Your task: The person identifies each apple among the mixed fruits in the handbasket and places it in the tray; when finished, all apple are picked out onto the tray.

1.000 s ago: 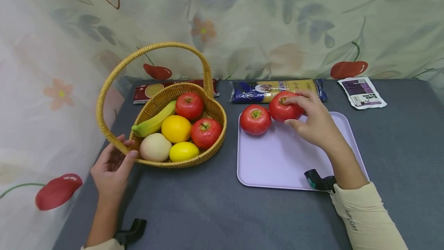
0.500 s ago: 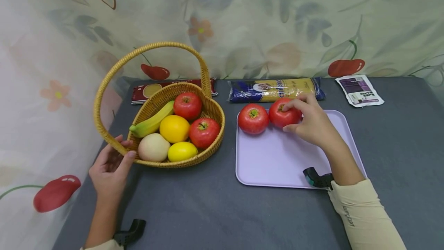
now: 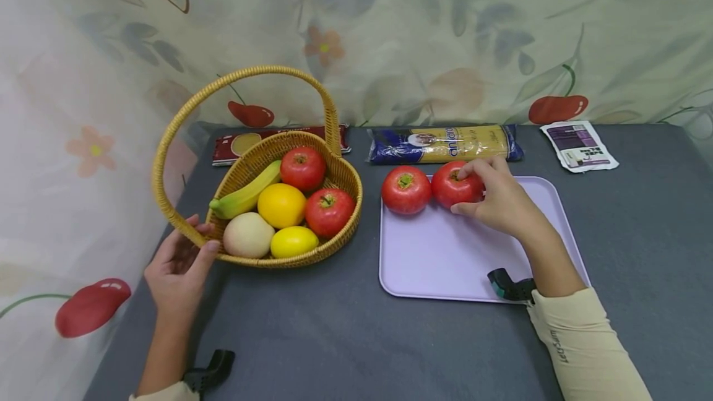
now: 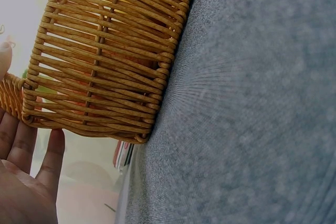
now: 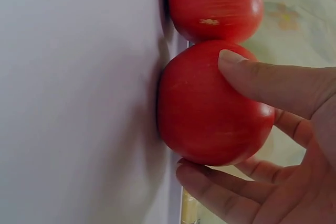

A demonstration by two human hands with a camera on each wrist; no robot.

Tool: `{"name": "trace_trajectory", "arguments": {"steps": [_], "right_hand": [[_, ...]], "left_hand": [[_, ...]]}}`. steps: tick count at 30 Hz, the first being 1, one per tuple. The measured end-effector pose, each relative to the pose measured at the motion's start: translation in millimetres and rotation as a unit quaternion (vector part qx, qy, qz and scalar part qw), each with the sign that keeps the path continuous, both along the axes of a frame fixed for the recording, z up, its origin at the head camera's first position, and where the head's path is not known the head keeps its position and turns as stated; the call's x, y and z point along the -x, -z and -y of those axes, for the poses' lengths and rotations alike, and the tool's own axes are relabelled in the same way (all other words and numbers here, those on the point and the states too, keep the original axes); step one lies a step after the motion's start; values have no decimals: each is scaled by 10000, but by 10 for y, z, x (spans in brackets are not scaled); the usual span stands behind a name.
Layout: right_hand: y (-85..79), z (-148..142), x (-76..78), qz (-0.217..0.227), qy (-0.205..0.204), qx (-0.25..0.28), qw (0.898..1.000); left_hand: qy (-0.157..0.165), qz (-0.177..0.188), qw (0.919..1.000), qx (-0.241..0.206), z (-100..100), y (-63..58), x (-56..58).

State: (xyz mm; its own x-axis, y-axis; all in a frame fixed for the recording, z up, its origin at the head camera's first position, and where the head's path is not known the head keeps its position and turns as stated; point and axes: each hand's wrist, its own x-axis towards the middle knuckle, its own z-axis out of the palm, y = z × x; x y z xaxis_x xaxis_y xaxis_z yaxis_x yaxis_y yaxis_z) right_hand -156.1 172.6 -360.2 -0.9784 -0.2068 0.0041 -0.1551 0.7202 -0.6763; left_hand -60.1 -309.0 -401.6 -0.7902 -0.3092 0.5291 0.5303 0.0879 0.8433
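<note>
In the head view my right hand holds a red apple at the tray's far edge, thumb on its near side and fingers over its top and far side. The right wrist view shows this apple low against the tray, touching a second red apple. Both are on the lilac tray. My left hand pinches the wicker basket where its handle meets the rim. Inside are a banana, two red apples, an orange, a lemon and a pale peach.
Along the back of the dark table lie a dark red packet, a blue and yellow pasta bag and a white and purple sachet. A floral curtain hangs behind and at the left.
My right hand has brought its apple slightly down and nearer, to rest beside the other apple on the tray. The left hand keeps its place at the basket.
</note>
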Motion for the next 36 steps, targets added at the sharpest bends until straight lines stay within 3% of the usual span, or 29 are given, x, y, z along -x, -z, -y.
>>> {"name": "trace_trajectory", "arguments": {"steps": [20, 31, 36], "right_hand": [[-85, -1, -42, -217, 117, -180, 9995], [-132, 242, -36, -1529, 317, 195, 9875], [-188, 432, -7, -1682, 120, 325, 9851]], "left_hand": [[-11, -53, 10000, 36, -31, -33, -7], [-63, -15, 10000, 76, 1, 1, 10], [-43, -30, 9999, 111, -22, -27, -4]]}}
